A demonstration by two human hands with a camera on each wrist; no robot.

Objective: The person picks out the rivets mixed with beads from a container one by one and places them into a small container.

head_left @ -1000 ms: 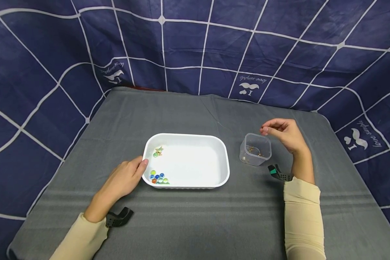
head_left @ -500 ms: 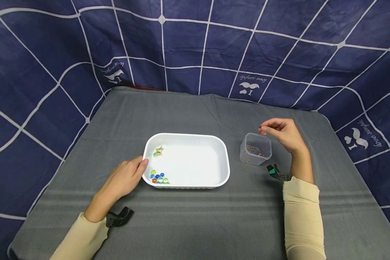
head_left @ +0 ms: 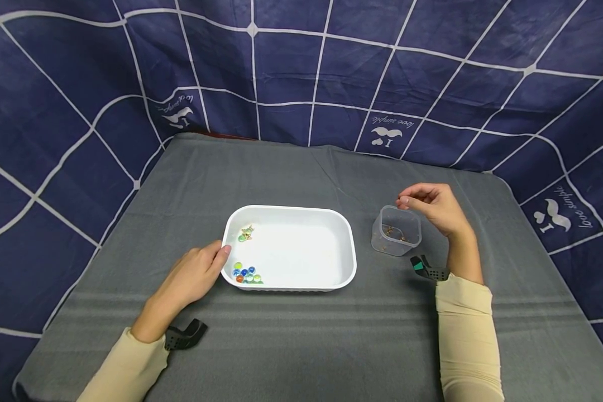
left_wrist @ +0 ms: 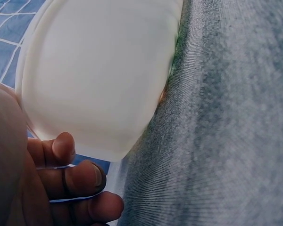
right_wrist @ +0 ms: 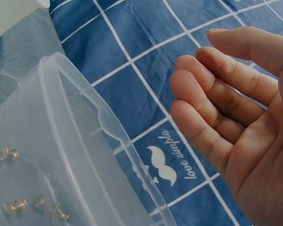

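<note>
My left hand grips the left end of a white tray, its thumb over the rim. In the left wrist view, curled fingers lie by the tray's outer wall. My right hand hovers at the far right rim of a clear plastic box. Its fingers are loosely bent, and the right wrist view shows nothing between thumb and fingertips. Small gold-coloured double-headed studs lie in the box. Glass marbles sit in the tray's near left corner, with small green and gold pieces farther back.
A grey cloth covers the table beneath the tray and box. Behind it and at both sides hangs a dark blue curtain with white grid lines. Each wrist wears a black band.
My right hand has drifted slightly left, its fingertips coming farther over the box's rim. The left hand and tray hold their place.
</note>
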